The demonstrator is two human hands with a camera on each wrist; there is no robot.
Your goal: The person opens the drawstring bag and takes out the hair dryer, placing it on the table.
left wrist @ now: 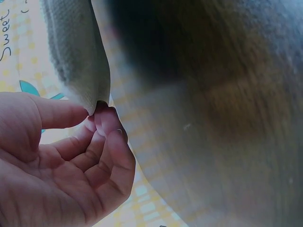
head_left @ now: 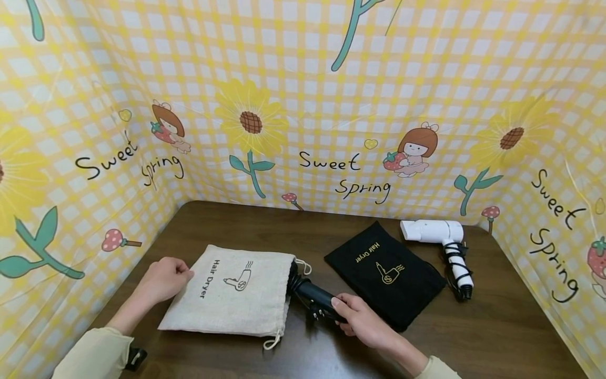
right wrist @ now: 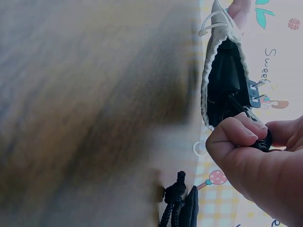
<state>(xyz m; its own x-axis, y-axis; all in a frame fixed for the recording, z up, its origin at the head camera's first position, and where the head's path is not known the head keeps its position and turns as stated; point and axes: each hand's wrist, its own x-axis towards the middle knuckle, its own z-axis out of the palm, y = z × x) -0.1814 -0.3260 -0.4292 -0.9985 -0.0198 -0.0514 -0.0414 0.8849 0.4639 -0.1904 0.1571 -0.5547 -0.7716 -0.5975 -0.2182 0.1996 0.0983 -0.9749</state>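
A beige drawstring pouch printed "Hair Dryer" lies on the table, its mouth toward the right. My left hand pinches the pouch's left edge between thumb and fingers, as the left wrist view shows. With my right hand I grip the handle end of a black hair dryer. The rest of the dryer is inside the pouch and mostly hidden. In the right wrist view its plug sticks out at the pouch's opening, prongs outward.
A black pouch, also printed "Hair Dryer", lies right of the beige one. Beyond it is a white hair dryer with its black cord wound round the handle. Checked yellow cloth walls the brown table at the back and sides.
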